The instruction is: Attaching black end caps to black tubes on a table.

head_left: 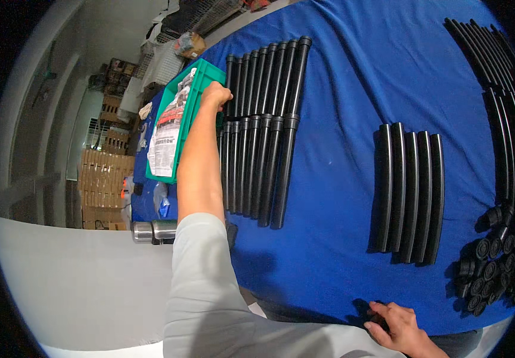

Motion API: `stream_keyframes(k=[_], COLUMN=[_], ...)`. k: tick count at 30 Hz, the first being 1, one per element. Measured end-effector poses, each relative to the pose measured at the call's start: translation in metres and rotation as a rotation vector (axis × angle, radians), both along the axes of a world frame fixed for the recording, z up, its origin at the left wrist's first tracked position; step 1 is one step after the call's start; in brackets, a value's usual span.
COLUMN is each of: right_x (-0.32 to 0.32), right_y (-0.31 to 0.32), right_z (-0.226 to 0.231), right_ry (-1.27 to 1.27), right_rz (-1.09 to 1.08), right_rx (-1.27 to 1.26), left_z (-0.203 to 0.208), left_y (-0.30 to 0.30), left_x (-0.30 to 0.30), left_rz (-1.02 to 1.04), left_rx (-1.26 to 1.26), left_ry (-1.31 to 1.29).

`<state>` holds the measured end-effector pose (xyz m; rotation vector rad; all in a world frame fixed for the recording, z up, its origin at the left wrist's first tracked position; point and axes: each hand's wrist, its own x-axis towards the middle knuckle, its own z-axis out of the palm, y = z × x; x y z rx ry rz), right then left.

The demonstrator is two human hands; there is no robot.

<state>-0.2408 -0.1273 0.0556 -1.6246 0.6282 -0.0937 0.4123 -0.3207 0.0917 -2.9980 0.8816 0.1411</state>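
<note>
My left hand (216,95) reaches far out on the left, its fingers curled closed at the leftmost black tube (230,73) of the far row; part of that tube is hidden by the hand. Each tube in this row and in the nearer row (272,173) bears a black collar-like cap at its far end. Low on the right, by the table's near edge, my right hand (399,327) is curled with thumb and fingers around a small dark piece, seemingly a black cap (379,320). Several uncapped black tubes (411,197) lie side by side ahead of it.
Left of the capped tubes, a green crate (199,89) holds printed paper. A steel flask (143,232) lies near the left edge. Black caps (490,271) are heaped at the right, with more black tubes (511,143) beyond. Blue cloth (335,173) covers the table.
</note>
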Motion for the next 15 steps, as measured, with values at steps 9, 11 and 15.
stream_keyframes(k=[9, 11, 15], right_x=[0.001, -0.001, -0.002], right_y=[0.0, 0.006, 0.014], right_z=[-0.001, -0.015, -0.025], right_ry=[-0.028, -0.127, -0.265], right_rz=[0.003, -0.013, -0.069], right_rx=[0.006, -0.157, -0.263], left_z=[-0.017, -0.022, -0.017], left_y=[0.006, 0.012, 0.017], left_x=[0.033, 0.039, 0.026], left_rz=[-0.07, -0.04, -0.131], left_rx=[0.032, -0.075, -0.117], left_ry=[-0.032, 0.005, -0.05])
